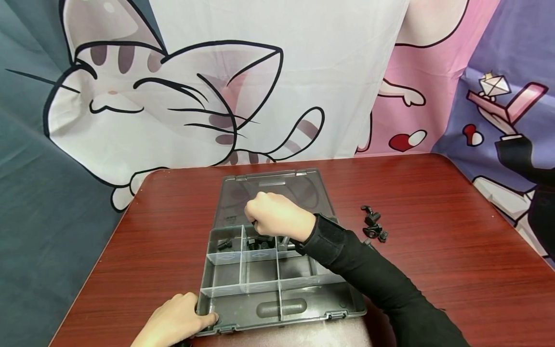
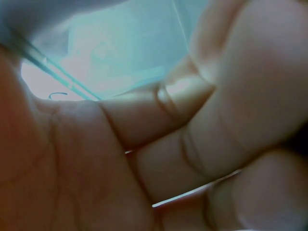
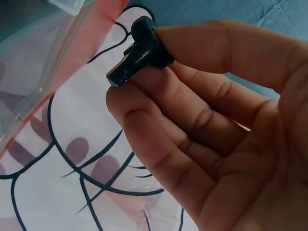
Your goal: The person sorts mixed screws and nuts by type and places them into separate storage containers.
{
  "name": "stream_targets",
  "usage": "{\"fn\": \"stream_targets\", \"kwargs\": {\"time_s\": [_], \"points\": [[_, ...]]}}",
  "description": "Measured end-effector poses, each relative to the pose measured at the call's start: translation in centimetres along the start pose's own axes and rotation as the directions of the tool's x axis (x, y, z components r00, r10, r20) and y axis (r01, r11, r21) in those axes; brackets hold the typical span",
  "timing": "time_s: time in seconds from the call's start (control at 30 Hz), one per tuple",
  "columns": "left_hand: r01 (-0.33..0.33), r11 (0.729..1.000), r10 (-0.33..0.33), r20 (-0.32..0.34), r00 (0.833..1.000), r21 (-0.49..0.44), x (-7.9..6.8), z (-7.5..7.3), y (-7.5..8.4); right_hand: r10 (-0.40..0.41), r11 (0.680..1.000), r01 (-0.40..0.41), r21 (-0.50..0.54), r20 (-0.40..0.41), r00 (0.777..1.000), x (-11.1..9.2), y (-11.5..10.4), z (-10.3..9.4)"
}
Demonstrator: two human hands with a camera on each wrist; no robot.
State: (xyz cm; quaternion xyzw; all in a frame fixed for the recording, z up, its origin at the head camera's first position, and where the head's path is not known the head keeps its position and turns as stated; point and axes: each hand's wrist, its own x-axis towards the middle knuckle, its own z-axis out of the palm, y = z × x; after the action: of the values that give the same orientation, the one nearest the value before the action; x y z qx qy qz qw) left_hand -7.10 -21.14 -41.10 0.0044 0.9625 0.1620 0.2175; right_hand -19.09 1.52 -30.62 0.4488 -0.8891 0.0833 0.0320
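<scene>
A grey see-through compartment box [image 1: 230, 308] lies open on the table, its lid [image 1: 234, 202] folded back. My left hand [image 1: 178, 318] grips the box's front left corner, thumb over the rim; the fingers [image 2: 159, 163] fill the left wrist view. Above the back middle compartments is my right hand [image 1: 279, 217]. Between thumb and fingers it pinches a small black plastic piece [image 3: 142, 48] with a rounded end and a narrow arm. Several black pieces [image 1: 260, 242] lie in the back middle compartment, and a black piece [image 1: 224, 244] in the back left one. Grey metallic pieces [image 1: 284, 243] show below the right wrist.
On the red-brown wooden table [image 1: 433, 231], right of the box, is a loose group of small black parts [image 1: 372, 224]. A cloth with cartoon cats [image 1: 277, 96] hangs behind the table. The right sleeve [image 1: 368, 270] crosses over the box's right side.
</scene>
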Motion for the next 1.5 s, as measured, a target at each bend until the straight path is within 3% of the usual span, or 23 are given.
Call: {"fn": "stream_targets", "kwargs": {"time_s": [0.8,1.5], "points": [[-0.027,1.000,0.027,-0.043,0.999,-0.007,-0.2,0.2,0.0,-0.082,0.996,0.083,-0.020,0.055,0.995,0.6,-2.9,0.5],[-0.009,1.000,0.009,0.013,1.000,-0.024,0.0,0.1,0.0,-0.144,0.979,0.157,-0.129,0.102,0.984,1.2,-5.6,1.4]]}}
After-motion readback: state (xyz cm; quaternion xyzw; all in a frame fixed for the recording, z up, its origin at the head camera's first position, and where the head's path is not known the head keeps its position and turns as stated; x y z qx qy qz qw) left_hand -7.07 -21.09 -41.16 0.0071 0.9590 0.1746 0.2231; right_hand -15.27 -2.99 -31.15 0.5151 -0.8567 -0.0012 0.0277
